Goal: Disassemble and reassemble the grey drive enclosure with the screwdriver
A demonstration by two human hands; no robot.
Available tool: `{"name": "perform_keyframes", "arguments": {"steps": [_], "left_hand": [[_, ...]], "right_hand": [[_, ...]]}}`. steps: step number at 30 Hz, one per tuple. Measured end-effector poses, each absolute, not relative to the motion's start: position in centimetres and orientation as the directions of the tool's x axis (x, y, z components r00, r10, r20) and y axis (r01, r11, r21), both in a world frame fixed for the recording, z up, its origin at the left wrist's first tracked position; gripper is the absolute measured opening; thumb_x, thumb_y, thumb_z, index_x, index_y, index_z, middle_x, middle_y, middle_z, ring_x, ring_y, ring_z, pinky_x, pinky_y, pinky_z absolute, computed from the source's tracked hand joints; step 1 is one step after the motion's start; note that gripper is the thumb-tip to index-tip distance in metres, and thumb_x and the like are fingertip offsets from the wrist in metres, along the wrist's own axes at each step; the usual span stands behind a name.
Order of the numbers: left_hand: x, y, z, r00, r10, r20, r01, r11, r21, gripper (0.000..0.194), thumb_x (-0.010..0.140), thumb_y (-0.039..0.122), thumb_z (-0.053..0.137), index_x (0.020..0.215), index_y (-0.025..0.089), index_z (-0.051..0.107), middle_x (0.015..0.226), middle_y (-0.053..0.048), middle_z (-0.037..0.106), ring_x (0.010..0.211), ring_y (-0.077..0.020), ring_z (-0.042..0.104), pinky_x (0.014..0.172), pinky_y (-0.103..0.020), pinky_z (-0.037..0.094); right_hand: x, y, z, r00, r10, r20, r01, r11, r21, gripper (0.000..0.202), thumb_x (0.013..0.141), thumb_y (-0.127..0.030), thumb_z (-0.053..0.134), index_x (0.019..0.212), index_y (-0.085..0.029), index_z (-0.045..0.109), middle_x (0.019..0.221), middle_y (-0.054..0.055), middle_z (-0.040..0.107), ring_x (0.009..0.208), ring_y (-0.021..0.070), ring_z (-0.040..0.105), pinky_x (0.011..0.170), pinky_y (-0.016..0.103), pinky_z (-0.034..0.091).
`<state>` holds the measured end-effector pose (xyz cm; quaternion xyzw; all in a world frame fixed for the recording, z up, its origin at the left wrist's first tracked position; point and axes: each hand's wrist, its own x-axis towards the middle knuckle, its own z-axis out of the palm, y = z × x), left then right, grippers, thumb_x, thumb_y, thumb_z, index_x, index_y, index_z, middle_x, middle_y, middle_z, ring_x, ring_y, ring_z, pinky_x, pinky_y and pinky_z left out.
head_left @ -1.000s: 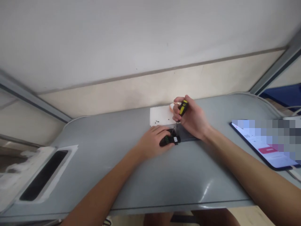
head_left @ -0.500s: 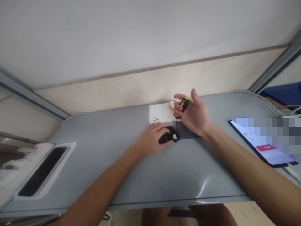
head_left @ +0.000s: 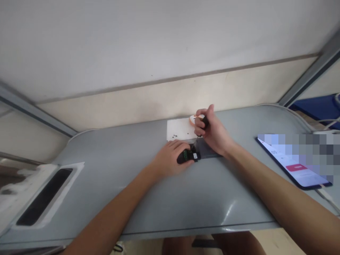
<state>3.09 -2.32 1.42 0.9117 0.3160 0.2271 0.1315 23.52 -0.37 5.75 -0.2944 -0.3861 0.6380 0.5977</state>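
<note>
My left hand (head_left: 171,157) is closed round a small black device (head_left: 183,156) with a green patch and a white label, resting on the table. In my right hand (head_left: 212,129) is a screwdriver (head_left: 205,122), its dark handle between the fingers and its thin shaft pointing down at the device. A flat dark grey object (head_left: 208,150) lies beside the device, partly under my right hand. Behind them is a white sheet (head_left: 178,129) bearing several tiny dark pieces. A round orange and white item (head_left: 192,119) sits by the sheet's right side, partly covered by my fingers.
On the grey table (head_left: 106,177), a tablet (head_left: 300,173) with a lit screen and a cable lies at the right. At the left a black phone-like slab (head_left: 45,196) rests on a white sheet. A pale wall board (head_left: 127,102) runs along the back edge.
My right hand has turned, with its fingers wrapped further over the screwdriver handle, whose yellow parts no longer show. The whole view has shifted slightly.
</note>
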Motion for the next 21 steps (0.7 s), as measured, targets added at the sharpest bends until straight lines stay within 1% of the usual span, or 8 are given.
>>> {"name": "perform_keyframes", "arguments": {"steps": [3,6,8,10,12,13,17,21], "left_hand": [[3.0,-2.2,1.2,0.698,0.615,0.366,0.497,-0.784,0.371,0.021,0.092,0.037,0.072,0.106,0.024,0.065,0.127,-0.007,0.072,0.115,-0.0262,0.067,0.101,-0.045,0.052],[2.9,-2.1,1.0,0.701,0.599,0.387,0.487,-0.799,0.353,0.018,0.093,0.037,0.072,0.103,0.023,0.067,0.126,-0.008,0.071,0.115,-0.0257,0.068,0.101,-0.045,0.053],[2.9,-2.1,1.0,0.705,0.593,0.390,0.484,-0.803,0.347,0.018,0.093,0.037,0.072,0.103,0.023,0.067,0.126,-0.008,0.072,0.114,-0.0255,0.068,0.100,-0.044,0.053],[2.9,-2.2,1.1,0.707,0.590,0.390,0.482,-0.805,0.346,0.019,0.093,0.037,0.072,0.103,0.022,0.067,0.127,-0.008,0.072,0.114,-0.0253,0.068,0.100,-0.044,0.054],[2.9,-2.2,1.1,0.709,0.590,0.386,0.481,-0.805,0.347,0.019,0.093,0.037,0.072,0.103,0.022,0.067,0.127,-0.008,0.072,0.114,-0.0252,0.068,0.100,-0.045,0.054],[2.9,-2.2,1.2,0.710,0.591,0.383,0.483,-0.804,0.346,0.018,0.093,0.037,0.072,0.103,0.022,0.067,0.127,-0.008,0.072,0.114,-0.0253,0.068,0.100,-0.045,0.054],[2.9,-2.2,1.1,0.704,0.601,0.379,0.499,-0.798,0.339,0.019,0.093,0.038,0.072,0.102,0.022,0.069,0.127,-0.008,0.072,0.114,-0.0262,0.068,0.101,-0.045,0.053],[2.9,-2.1,1.1,0.712,0.592,0.378,0.490,-0.804,0.338,0.019,0.093,0.038,0.072,0.103,0.022,0.069,0.126,-0.008,0.072,0.113,-0.0257,0.068,0.100,-0.044,0.053]], "right_hand": [[23.8,-0.1,5.7,-0.160,0.985,0.060,-0.582,-0.045,-0.812,0.044,0.083,-0.068,0.071,0.096,-0.026,0.064,0.072,-0.003,0.051,0.059,0.0129,0.048,0.057,0.030,0.044],[24.2,0.1,5.4,-0.150,0.987,0.060,-0.606,-0.044,-0.794,0.040,0.081,-0.060,0.078,0.086,-0.025,0.061,0.083,-0.001,0.059,0.070,0.0132,0.057,0.063,0.029,0.048],[24.2,0.3,5.1,-0.129,0.989,0.068,-0.608,-0.025,-0.793,0.047,0.078,-0.059,0.083,0.077,-0.024,0.052,0.080,-0.002,0.056,0.067,0.0118,0.055,0.061,0.028,0.046],[24.1,0.4,4.7,-0.117,0.989,0.086,-0.590,0.001,-0.808,0.054,0.077,-0.060,0.083,0.072,-0.023,0.044,0.070,-0.005,0.046,0.058,0.0101,0.047,0.055,0.027,0.041],[23.9,0.5,4.5,-0.081,0.989,0.120,-0.539,0.058,-0.840,0.056,0.079,-0.064,0.080,0.070,-0.024,0.042,0.065,-0.007,0.037,0.054,0.0099,0.041,0.053,0.027,0.037],[23.9,0.5,4.4,-0.056,0.989,0.138,-0.509,0.090,-0.856,0.054,0.080,-0.067,0.077,0.072,-0.024,0.046,0.065,-0.006,0.038,0.055,0.0105,0.043,0.054,0.027,0.038],[23.9,0.3,4.2,0.022,0.976,0.217,-0.328,0.212,-0.920,0.049,0.089,-0.074,0.061,0.090,-0.025,0.066,0.075,-0.002,0.053,0.067,0.0139,0.052,0.065,0.029,0.045],[24.2,0.4,3.8,0.116,0.949,0.292,-0.067,0.300,-0.951,0.047,0.091,-0.071,0.060,0.086,-0.025,0.068,0.074,-0.001,0.057,0.068,0.0140,0.053,0.066,0.027,0.045]]}}
